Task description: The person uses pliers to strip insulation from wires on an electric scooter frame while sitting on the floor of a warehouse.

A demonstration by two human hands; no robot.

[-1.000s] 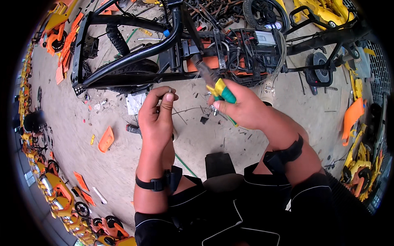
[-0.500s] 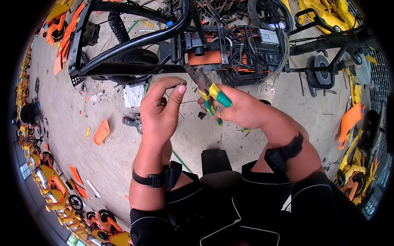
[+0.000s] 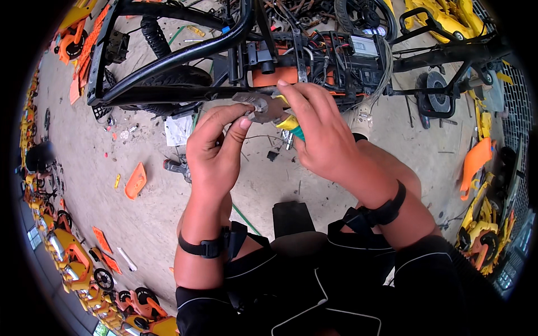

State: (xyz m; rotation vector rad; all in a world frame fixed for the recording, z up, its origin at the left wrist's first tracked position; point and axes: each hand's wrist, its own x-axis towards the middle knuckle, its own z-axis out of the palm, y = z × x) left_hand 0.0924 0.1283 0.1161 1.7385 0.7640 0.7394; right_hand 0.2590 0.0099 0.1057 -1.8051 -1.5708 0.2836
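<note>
My right hand (image 3: pixel 330 131) is closed round the green and yellow handles of a pair of pliers (image 3: pixel 270 110). The metal jaws point left and reach the fingertips of my left hand (image 3: pixel 216 145). Thumb and forefinger of that hand pinch a small dark piece (image 3: pixel 250 112), which sits at the jaws; its kind is too small to make out. Both hands are in front of a black vehicle frame (image 3: pixel 185 56), whose lower bar runs just beyond the pliers.
Wiring and a silver box (image 3: pixel 364 47) fill the frame's middle. A power tool (image 3: pixel 177 167) and an orange plastic piece (image 3: pixel 135 181) lie on the littered floor. Yellow and orange vehicles (image 3: pixel 73 252) line the left; yellow panels (image 3: pixel 479 224) are heaped at the right.
The pliers have swung level and moved left, so their jaws now meet the small piece in my left fingers. My right hand has turned over the handles. The left hand barely shifted.
</note>
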